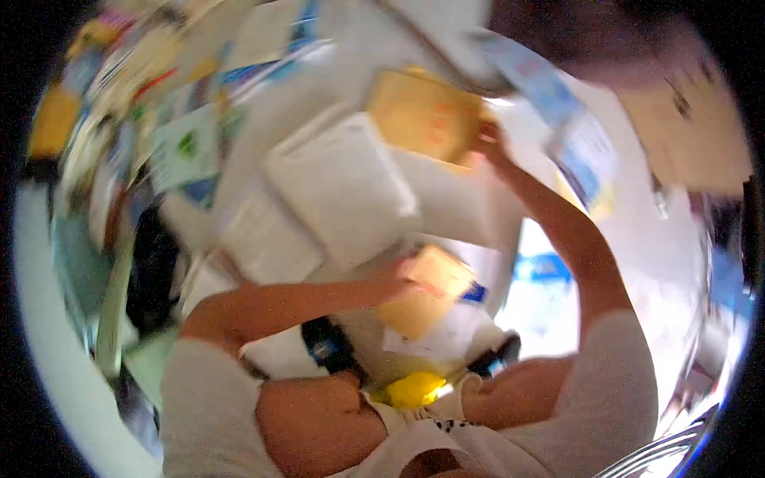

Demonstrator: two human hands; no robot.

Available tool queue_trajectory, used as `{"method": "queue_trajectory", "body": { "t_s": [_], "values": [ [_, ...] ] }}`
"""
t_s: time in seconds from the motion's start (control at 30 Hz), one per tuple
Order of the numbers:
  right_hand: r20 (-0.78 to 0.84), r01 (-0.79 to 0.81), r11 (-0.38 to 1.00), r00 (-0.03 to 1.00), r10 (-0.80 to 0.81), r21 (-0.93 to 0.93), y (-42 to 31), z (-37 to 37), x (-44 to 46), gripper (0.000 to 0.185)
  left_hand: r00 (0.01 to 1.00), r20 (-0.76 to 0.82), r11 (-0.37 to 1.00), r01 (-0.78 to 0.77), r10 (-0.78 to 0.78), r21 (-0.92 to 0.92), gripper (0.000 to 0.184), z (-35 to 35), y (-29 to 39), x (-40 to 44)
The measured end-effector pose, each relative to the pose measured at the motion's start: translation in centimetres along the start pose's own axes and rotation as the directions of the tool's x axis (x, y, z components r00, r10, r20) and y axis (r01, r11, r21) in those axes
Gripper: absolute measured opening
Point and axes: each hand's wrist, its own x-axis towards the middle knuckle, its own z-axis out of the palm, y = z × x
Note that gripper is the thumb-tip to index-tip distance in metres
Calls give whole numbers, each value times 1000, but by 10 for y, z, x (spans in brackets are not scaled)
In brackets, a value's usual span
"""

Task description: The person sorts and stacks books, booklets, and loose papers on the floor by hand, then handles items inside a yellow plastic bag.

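My left hand, blurred, is closed on the edge of a small brown envelope with faint reddish marks, held near my lap. Farther out, my right hand grips the right edge of a larger brown envelope, which has red printing on its face. Between the two lies a thick stack of white papers or envelopes, just left of the larger envelope. White sheets with a blue patch show beneath the small envelope. Motion blur hides the fingers' exact placement.
Piles of papers and booklets crowd the left side, including a white sheet with a green mark. Blue and white papers lie at the right, near a cardboard piece. A yellow object sits by my lap.
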Motion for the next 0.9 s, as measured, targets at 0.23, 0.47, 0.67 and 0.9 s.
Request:
{"method": "queue_trajectory", "body": {
  "t_s": [0.23, 0.47, 0.67, 0.9],
  "values": [
    [-68, -56, -93, 988, 139, -994, -238, 104, -78, 49, 989, 40, 938, 125, -146, 323, 57, -9, -5, 8],
    [-454, -340, -387, 854, 254, -857, -355, -136, -183, 42, 977, -54, 911, 213, -208, 353, 48, -7, -2, 6],
    [-789, -770, -204, 614, 17, -604, -292, -245, -264, 110, 938, -53, 868, 339, -344, 363, 46, -6, 17, 4],
    [-804, -758, -277, 583, 119, -591, -319, -245, -254, 131, 923, -61, 860, 376, -379, 346, 47, 9, 48, 5]
  ]
}}
